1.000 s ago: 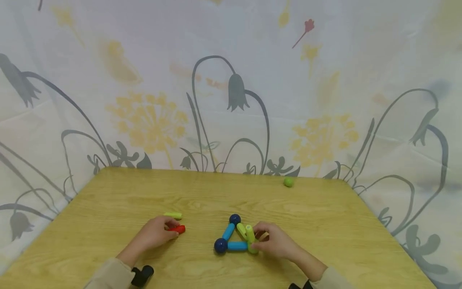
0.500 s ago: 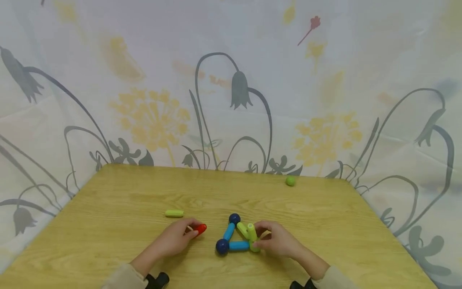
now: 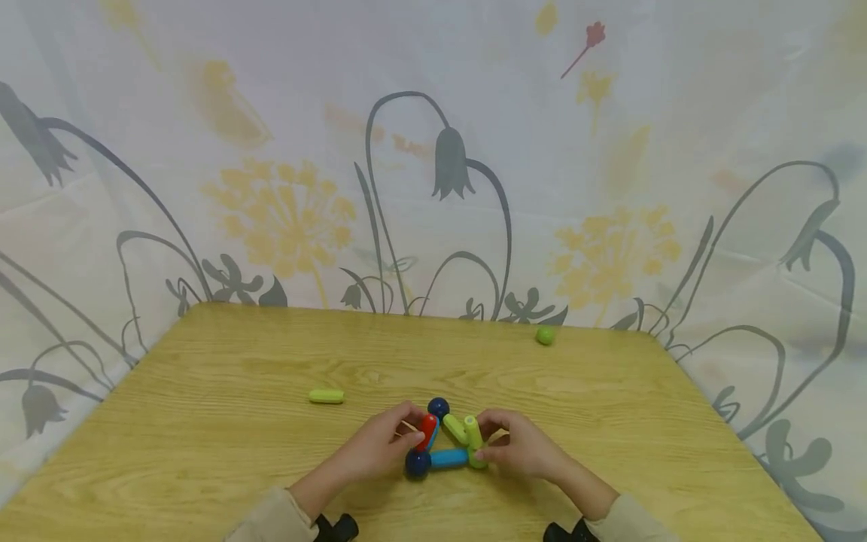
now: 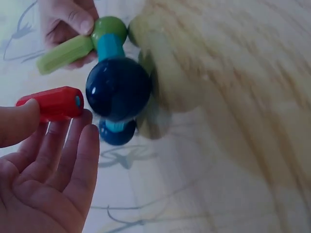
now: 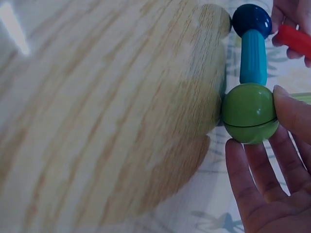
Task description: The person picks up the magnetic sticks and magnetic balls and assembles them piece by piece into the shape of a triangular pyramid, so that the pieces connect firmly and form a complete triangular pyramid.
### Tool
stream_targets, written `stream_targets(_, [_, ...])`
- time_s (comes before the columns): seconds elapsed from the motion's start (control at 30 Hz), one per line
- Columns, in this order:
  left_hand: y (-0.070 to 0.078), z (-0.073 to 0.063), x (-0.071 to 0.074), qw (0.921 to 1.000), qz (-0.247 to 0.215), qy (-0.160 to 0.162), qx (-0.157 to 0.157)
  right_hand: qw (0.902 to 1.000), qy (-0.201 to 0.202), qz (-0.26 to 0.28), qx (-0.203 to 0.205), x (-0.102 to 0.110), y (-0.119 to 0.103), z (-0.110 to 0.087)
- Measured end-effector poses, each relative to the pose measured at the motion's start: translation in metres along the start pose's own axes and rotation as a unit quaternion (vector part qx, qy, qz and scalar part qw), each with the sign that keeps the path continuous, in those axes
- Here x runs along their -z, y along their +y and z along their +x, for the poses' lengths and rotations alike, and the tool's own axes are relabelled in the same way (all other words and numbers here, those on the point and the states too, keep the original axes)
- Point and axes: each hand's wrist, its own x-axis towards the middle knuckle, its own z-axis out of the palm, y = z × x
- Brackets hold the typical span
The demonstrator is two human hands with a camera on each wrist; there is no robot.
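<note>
My left hand (image 3: pixel 381 446) pinches a red rod (image 4: pixel 51 103) between thumb and fingers. It tilts just above the near navy ball (image 3: pixel 418 464), its lower end close to that ball in the head view. A flat triangle of ball-and-rod building pieces lies on the table: the far navy ball (image 3: pixel 439 408), a blue rod (image 3: pixel 449 458) along the front, another mostly hidden behind the red one, and a light green rod (image 3: pixel 454 429). At the right corner, my right hand (image 3: pixel 524 449) holds the green ball (image 5: pixel 249 114), from which a light green rod (image 3: pixel 473 430) stands up.
A loose light green rod (image 3: pixel 327 396) lies on the wooden table (image 3: pixel 237 361), left of the triangle. Near the back edge sits another green ball (image 3: pixel 545 336). Behind the table hangs a flower-patterned cloth (image 3: pixel 305 90).
My left hand has carried the red rod from the left, beside the loose green rod, over to the near navy ball, tilting it upward. My right hand keeps its hold on the green corner.
</note>
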Motion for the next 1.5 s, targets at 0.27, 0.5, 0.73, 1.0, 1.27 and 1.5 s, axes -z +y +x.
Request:
stream_targets(0.27, [0.005,0.004,-0.011,0.9997,0.014,-0.004,0.021,1.0000,-0.001,-0.004,-0.002,-0.001,-0.004,-0.001])
stream_targets(0.5, [-0.003,0.001,0.001,0.9999,-0.003,0.009,0.011,1.0000,0.003,-0.008,-0.003,0.000,-0.003,-0.002])
stream_targets(0.73, [-0.013,-0.006,0.028,0.9983,0.023,0.050,0.021,0.9999,0.006,0.003,-0.008,0.001,-0.004,-0.005])
stream_targets(1.0, [-0.027,-0.012,0.050,0.9942,0.050,0.089,0.036,0.9999,0.004,0.013,0.001,0.004,-0.005,-0.006])
stream_targets(1.27, [-0.042,-0.019,0.068,0.9857,0.097,0.130,0.048,0.9999,0.002,0.012,-0.004,0.002,-0.003,-0.005])
stream_targets(1.5, [-0.052,-0.027,0.084,0.9794,0.138,0.137,0.054,0.9999,0.001,0.014,-0.001,0.000,0.001,-0.003])
